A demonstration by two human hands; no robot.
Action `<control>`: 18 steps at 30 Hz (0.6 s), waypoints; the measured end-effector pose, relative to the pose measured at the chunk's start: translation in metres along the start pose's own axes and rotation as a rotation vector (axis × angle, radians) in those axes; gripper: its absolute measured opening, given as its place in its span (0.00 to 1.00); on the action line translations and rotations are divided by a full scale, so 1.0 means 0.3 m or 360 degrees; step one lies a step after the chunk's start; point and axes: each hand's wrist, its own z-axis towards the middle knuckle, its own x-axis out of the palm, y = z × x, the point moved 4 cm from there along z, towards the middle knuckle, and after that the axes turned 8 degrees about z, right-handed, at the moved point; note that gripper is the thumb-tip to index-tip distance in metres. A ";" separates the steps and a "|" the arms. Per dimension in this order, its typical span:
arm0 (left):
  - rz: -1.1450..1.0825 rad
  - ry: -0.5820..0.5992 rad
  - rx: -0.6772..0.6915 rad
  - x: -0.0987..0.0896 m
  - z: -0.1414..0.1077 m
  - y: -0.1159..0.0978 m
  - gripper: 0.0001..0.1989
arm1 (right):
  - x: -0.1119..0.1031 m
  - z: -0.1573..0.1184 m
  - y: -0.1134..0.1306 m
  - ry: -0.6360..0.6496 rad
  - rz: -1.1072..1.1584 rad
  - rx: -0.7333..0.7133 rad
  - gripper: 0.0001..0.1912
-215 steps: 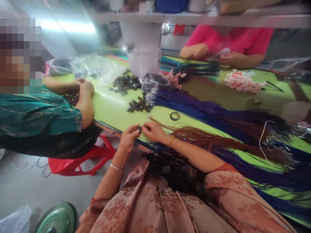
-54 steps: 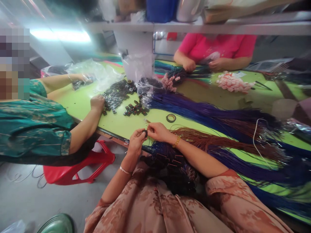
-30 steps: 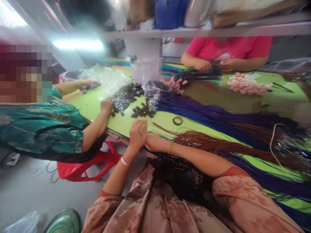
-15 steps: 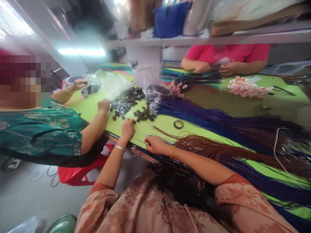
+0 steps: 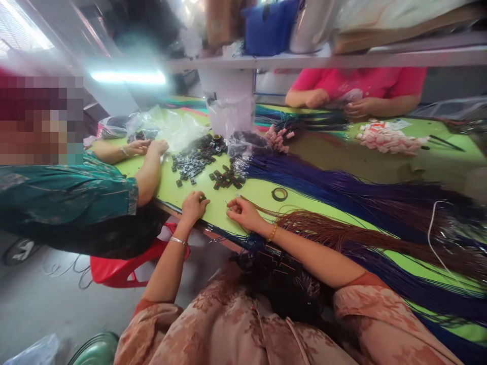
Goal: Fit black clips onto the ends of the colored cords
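Lime-green smooth-topped desk [image 5: 171,191] is carrying everything. Long blue-and-purple wire bundle [image 5: 304,175] is running across it; thinner reddish-brown wire bundle [image 5: 323,223] is lying nearer the person. Loose pile of small black plastic pieces [image 5: 193,165] is sitting beyond the hands, with a smaller black cluster with reddish marks [image 5: 227,178] beside it.

Left hand [image 5: 195,207] is curling over the near desk edge, seemingly pinching one small dark piece [image 5: 203,199] between thumb and fingers. Right hand [image 5: 243,212] is hovering just beside the brown bundle's tips, thumb and finger closing on a thin bluish wire end [image 5: 227,205]. Hands are sitting apart, piece and wire not touching.

Handling, my view: pinching the wire close to its tip should be stopping it bending; gripping the piece by its sides should be leaving its ends clear; light pressure should be enough.

Piece is looking dark and compact, fingers mostly hiding it, so can't tell its openings. Wire is looking slim and straight; tip is showing too small to read.
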 end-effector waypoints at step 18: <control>-0.2701 0.0531 -0.0601 -0.002 -0.183 -0.203 0.15 | -0.037 -0.026 0.084 -0.0113 0.0220 -0.0208 0.10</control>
